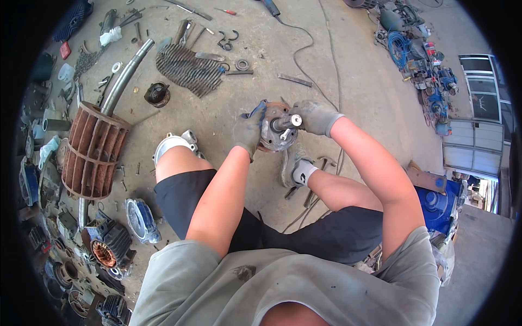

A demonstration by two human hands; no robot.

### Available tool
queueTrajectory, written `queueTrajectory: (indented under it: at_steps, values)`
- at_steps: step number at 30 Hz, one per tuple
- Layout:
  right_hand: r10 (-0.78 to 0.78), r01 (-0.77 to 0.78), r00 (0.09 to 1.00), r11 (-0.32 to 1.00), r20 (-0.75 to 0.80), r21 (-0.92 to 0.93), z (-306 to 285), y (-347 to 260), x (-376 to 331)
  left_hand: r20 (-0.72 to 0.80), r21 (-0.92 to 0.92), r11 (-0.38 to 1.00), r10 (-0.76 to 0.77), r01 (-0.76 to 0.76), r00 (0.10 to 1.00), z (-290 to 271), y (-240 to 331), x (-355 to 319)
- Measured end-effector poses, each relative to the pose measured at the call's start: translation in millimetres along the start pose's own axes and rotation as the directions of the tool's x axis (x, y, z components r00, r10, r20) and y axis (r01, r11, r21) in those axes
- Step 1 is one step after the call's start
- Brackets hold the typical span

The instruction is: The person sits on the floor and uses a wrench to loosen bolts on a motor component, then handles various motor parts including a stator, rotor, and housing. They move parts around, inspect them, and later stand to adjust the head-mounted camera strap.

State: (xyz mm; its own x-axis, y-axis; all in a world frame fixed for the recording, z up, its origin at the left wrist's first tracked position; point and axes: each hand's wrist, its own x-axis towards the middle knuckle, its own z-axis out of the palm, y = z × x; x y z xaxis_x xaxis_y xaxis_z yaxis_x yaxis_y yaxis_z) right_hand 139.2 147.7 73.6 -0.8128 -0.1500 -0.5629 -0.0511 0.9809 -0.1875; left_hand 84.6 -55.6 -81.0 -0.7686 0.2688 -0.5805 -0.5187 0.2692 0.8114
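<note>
Between my knees, a round metal flange (276, 142) with bolt holes faces up, and a short steel shaft (287, 123) sticks up from its middle. My left hand (249, 129), in a grey work glove, is closed on the flange's left edge. My right hand (318, 117), gloved the same way, has its fingers curled at the far right edge, close beside the shaft's bright end. Its fingertips are partly hidden. Whatever supports the flange from below is out of sight.
Beyond my hands lies a corrugated mat (187, 68) with tools and a bearing (242, 64). A rusty finned rotor (95, 152) on a long shaft stands left, near a motor housing (111, 242). A hammer (321, 168) lies by my right shoe. A black cable (304, 46) crosses the floor.
</note>
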Motion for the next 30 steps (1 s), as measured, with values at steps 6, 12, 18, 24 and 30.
queueTrajectory:
  at_steps: [6, 12, 18, 24, 30]
  values:
    - [0.036, -0.037, 0.999, 0.999, -0.029, -0.014, 17, 5, -6, 0.008, -0.123, 0.992, -0.012, 0.013, 1.0, 3, -4, 2]
    - [0.55, -0.485, 0.833, 0.677, 0.058, 0.554, 77, -49, -55, -0.137, -0.237, 0.971, -0.057, 0.023, 0.989, 3, 6, -16]
    - [0.631, 0.009, 0.687, -0.502, 0.359, 0.865, 140, -162, -15, -0.192, -0.182, 0.981, -0.101, 0.066, 0.976, 2, 16, -36]
    - [0.494, -0.256, 0.852, 0.11, 0.17, 0.961, 114, -77, -67, -0.136, -0.055, 0.996, -0.073, 0.066, 0.988, 6, 6, -8]
    - [0.237, -0.312, 0.95, 0.756, 0.204, 0.575, 42, 3, -37, -0.054, -0.062, 0.998, 0.001, -0.005, 0.999, 3, 10, -13]
